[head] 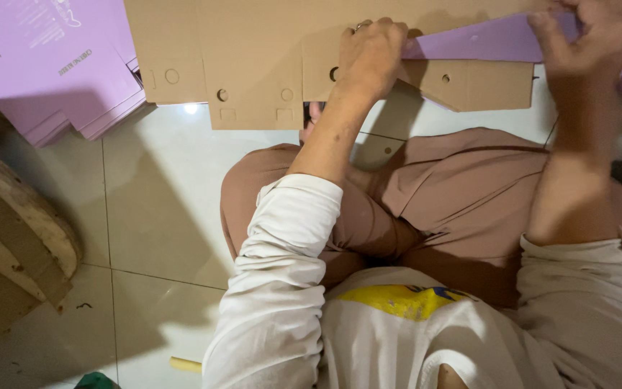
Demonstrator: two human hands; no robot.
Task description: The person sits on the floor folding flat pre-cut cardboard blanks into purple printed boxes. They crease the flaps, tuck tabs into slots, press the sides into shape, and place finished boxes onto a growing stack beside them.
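Folding looks barely begun: the left hand (370, 54) presses closed fingers on the flat cardboard sheet (268, 57) held above the lap, while the right hand (595, 32) pinches its purple flap (484, 42) at the far end. By my reading, one flap is bent and the remaining panels lie flat; a stack of purple sheets (52, 65) sits on the tiled floor (160, 187).

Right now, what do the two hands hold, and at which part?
Both hold one flat cardboard box blank: left hand presses its fold, right hand grips the purple flap.
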